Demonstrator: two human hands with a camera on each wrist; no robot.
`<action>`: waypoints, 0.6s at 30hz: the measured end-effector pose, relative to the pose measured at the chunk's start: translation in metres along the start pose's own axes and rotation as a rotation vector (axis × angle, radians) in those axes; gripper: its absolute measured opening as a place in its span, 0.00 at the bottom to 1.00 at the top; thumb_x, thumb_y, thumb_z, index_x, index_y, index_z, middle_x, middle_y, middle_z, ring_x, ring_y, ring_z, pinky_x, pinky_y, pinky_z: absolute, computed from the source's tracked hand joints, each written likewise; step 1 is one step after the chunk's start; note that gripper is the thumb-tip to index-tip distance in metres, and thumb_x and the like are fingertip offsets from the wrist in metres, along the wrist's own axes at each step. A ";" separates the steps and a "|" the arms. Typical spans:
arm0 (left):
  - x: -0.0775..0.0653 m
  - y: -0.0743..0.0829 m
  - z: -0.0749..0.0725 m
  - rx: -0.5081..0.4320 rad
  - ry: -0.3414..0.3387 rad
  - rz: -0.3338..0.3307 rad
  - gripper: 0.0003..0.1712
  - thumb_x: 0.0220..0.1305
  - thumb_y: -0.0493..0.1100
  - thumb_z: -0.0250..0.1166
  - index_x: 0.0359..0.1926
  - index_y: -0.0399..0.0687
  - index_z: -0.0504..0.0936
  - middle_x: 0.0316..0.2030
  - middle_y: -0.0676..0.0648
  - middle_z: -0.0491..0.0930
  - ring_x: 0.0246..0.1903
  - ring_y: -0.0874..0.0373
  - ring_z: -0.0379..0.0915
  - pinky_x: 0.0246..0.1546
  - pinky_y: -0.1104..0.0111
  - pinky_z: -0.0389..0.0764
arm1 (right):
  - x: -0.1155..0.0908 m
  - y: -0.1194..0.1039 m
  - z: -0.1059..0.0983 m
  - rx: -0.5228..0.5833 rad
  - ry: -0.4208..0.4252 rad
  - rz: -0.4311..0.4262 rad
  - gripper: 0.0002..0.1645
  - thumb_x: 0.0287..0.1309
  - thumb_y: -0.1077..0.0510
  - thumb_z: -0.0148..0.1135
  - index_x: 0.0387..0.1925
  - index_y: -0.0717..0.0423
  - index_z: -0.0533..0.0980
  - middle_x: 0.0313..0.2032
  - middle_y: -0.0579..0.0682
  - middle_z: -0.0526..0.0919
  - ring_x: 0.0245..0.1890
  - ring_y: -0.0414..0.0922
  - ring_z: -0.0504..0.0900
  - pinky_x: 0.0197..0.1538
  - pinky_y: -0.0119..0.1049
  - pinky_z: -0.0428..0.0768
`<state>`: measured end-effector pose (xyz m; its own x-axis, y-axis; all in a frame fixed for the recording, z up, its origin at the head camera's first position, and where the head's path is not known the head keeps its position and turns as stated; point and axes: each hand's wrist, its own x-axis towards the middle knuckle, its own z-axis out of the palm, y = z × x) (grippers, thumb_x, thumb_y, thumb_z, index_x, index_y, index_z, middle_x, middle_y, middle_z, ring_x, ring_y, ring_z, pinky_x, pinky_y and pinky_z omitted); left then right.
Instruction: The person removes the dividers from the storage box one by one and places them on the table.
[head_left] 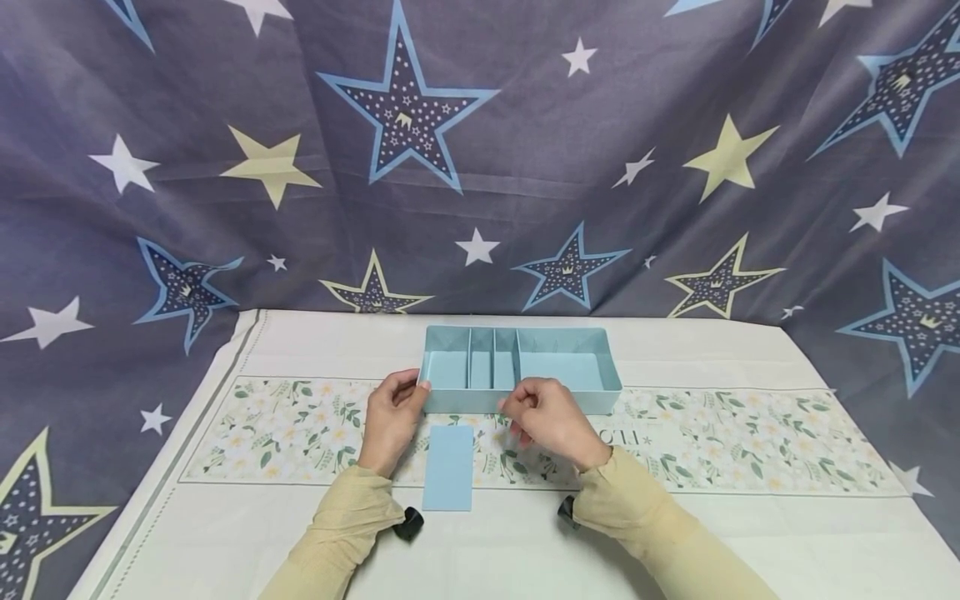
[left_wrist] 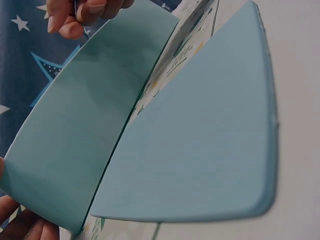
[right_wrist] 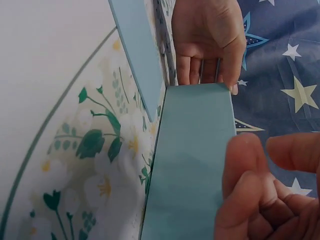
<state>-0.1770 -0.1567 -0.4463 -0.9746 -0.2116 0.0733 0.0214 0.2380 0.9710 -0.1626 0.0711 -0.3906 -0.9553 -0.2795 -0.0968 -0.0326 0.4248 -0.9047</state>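
A light blue organizer box (head_left: pixel 570 402) stands on the table with its long front wall towards me. Thin upright dividers (head_left: pixel 493 358) split it into narrow and wide compartments. My left hand (head_left: pixel 392 417) grips the box's left front corner, thumb at the rim and fingers along the end wall. Close to the front wall, right of its middle, is my right hand (head_left: pixel 551 417). Its fingers are bent, and the right wrist view shows a gap between thumb and index finger, with nothing held. A flat light blue panel (head_left: pixel 448 468) lies in front of the box, beside my left hand.
A floral printed strip (head_left: pixel 300 429) runs across the white tablecloth (head_left: pixel 517 546), under the box and part of the panel. Behind the table hangs a dark star-patterned cloth (head_left: pixel 525 167). Small black devices (head_left: pixel 408 524) sit at both wrists.
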 end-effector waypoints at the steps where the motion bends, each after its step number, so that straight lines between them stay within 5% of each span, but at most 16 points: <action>1: 0.000 0.000 0.000 0.000 -0.001 0.001 0.20 0.59 0.47 0.61 0.49 0.41 0.72 0.44 0.44 0.75 0.41 0.62 0.71 0.45 0.65 0.77 | 0.000 0.000 0.000 0.003 0.005 -0.004 0.08 0.57 0.56 0.55 0.27 0.55 0.76 0.17 0.54 0.78 0.15 0.50 0.76 0.25 0.52 0.81; 9: 0.000 0.000 0.000 -0.009 -0.006 0.004 0.20 0.59 0.47 0.60 0.50 0.41 0.72 0.44 0.44 0.75 0.41 0.62 0.71 0.45 0.65 0.77 | 0.004 -0.002 -0.006 -0.028 0.089 -0.104 0.10 0.58 0.55 0.54 0.27 0.56 0.76 0.18 0.55 0.79 0.14 0.48 0.75 0.14 0.37 0.70; 18: 0.000 -0.001 0.000 -0.005 -0.006 0.015 0.20 0.59 0.47 0.60 0.49 0.41 0.73 0.44 0.44 0.75 0.42 0.61 0.71 0.45 0.64 0.77 | 0.016 -0.005 -0.016 -0.043 0.168 -0.151 0.10 0.59 0.55 0.53 0.25 0.52 0.76 0.17 0.53 0.78 0.14 0.48 0.74 0.15 0.43 0.75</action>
<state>-0.1767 -0.1570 -0.4469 -0.9754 -0.2029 0.0863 0.0368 0.2362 0.9710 -0.1818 0.0780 -0.3810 -0.9741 -0.1964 0.1118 -0.1876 0.4266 -0.8848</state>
